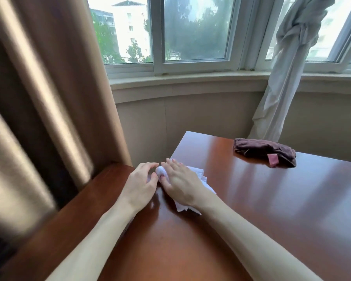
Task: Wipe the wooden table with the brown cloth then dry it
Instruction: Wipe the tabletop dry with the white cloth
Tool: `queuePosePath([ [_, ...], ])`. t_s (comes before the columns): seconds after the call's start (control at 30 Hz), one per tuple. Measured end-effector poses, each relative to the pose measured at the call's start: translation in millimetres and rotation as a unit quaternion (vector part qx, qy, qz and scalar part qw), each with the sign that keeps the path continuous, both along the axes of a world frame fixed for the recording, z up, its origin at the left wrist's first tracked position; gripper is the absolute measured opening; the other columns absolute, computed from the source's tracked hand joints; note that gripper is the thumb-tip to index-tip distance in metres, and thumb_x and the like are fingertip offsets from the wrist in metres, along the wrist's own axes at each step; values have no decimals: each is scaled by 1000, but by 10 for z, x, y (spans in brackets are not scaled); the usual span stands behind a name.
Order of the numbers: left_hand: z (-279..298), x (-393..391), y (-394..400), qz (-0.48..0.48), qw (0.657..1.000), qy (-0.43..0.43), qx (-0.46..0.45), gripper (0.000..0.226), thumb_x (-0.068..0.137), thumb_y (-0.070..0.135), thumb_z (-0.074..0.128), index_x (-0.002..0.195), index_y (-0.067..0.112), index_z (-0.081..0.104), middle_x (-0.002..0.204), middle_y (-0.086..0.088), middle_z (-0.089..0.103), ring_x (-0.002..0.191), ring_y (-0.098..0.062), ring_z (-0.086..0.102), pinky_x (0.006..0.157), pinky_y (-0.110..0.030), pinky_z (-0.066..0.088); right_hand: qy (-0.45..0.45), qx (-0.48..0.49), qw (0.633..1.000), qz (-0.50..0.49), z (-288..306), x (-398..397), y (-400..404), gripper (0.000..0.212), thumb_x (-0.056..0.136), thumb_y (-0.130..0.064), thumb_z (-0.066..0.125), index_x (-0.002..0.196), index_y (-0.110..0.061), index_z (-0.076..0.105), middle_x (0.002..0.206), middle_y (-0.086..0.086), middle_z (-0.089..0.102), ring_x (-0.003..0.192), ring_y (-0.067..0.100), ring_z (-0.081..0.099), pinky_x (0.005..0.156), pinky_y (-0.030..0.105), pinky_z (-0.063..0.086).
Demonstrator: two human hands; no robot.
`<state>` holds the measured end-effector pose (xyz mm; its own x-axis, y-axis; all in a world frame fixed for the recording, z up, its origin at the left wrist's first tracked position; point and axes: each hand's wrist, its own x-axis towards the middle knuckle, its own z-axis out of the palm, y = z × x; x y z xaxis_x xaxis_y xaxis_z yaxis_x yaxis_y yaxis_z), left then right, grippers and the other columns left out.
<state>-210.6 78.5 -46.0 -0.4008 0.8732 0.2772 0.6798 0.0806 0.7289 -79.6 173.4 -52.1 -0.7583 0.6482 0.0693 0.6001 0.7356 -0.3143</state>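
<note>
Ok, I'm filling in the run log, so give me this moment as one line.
phase: drying | right hand: pressing white tissue on wooden table | left hand: touching tissue | brown cloth: set aside, far edge

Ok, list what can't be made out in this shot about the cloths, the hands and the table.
- White tissue, head view: its middle lies hidden under the right hand; shape unclear.
- Left hand: its grip on the tissue is hidden by its own fingers.
- Brown cloth: wet or dry cannot be told; the pink tag is too small to read.
- Wooden table: right and near sides are cut off by the frame; glare hides any moisture.
- Beige curtain: blurred.
</note>
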Motion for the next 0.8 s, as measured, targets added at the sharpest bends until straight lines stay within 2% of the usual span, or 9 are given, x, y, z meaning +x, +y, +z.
queuePosePath([
  [0.2, -39, 54, -871, -12, 999, 27, -18, 29, 100, 11, 54, 125, 13, 66, 120, 1, 66, 114, -13, 62, 104, -26, 43, 71, 47, 987, 135, -46, 291, -1431, 66, 97, -36, 36, 156, -7, 31, 162, 17, 33, 152, 31, 24, 126, 41, 16],
  [0.3, -27, 142, -1270, -20, 999, 25, -34, 36, 97, 31, 48, 125, 16, 66, 119, 4, 65, 113, -10, 62, 103, -26, 44, 83, 29, 979, 182, 26, 480, -1603, 61, 97, -29, 49, 154, -10, 37, 158, 11, 40, 150, 24, 28, 124, 29, 15],
  [0.4, -22, 147, -1624, -3, 996, 72, -57, 50, 93, 43, 37, 129, 21, 63, 126, 9, 62, 120, -10, 58, 105, -30, 43, 58, 25, 994, 91, 110, 352, -1138, 52, 101, -33, 48, 150, -16, 45, 157, 6, 43, 147, 20, 35, 117, 28, 23],
  [0.53, -86, 62, -1943, 49, 991, 87, -88, 52, 94, 46, 34, 132, 24, 61, 134, 9, 59, 125, -14, 56, 106, -39, 45, 33, 31, 995, -88, 137, -24, -791, 39, 97, -34, 45, 125, -12, 60, 128, 11, 59, 126, 30, 49, 105, 37, 35],
  [0.57, -112, 45, -1984, 58, 991, 82, -88, 48, 96, 45, 35, 131, 25, 61, 133, 9, 59, 125, -15, 56, 105, -39, 45, 41, 46, 995, -74, 74, -104, -985, 39, 95, -35, 46, 122, -11, 61, 126, 11, 60, 125, 31, 50, 106, 37, 36],
  [0.63, -141, 14, -2019, 69, 993, 54, -76, 43, 96, 45, 37, 123, 25, 64, 125, 9, 62, 118, -15, 59, 101, -38, 47, 73, 52, 995, 45, -14, -58, -1668, 45, 93, -37, 46, 127, -11, 60, 134, 10, 60, 133, 30, 47, 114, 38, 33],
  [0.7, -200, -37, -2114, 87, 995, 10, -52, 34, 99, 40, 42, 112, 21, 67, 115, 8, 66, 111, -14, 62, 95, -32, 47, 103, -5, 979, 175, -34, 156, -2219, 54, 91, -39, 42, 138, -17, 56, 146, 3, 56, 143, 21, 39, 121, 36, 27],
  [0.77, -247, -109, -2228, 101, 994, 21, -44, 23, 103, 25, 48, 106, 20, 70, 111, 9, 66, 108, -12, 62, 92, -25, 44, 106, -16, 979, 173, 47, 212, -2079, 52, 89, -40, 39, 135, -21, 58, 142, -4, 58, 139, 13, 44, 116, 33, 34],
  [0.8, -261, -137, -2298, 102, 993, 36, -49, 23, 103, 21, 48, 105, 22, 71, 110, 10, 65, 107, -11, 62, 91, -23, 43, 102, -13, 986, 129, 94, 168, -1887, 47, 91, -39, 40, 129, -21, 61, 135, -4, 61, 132, 15, 51, 108, 34, 41],
])
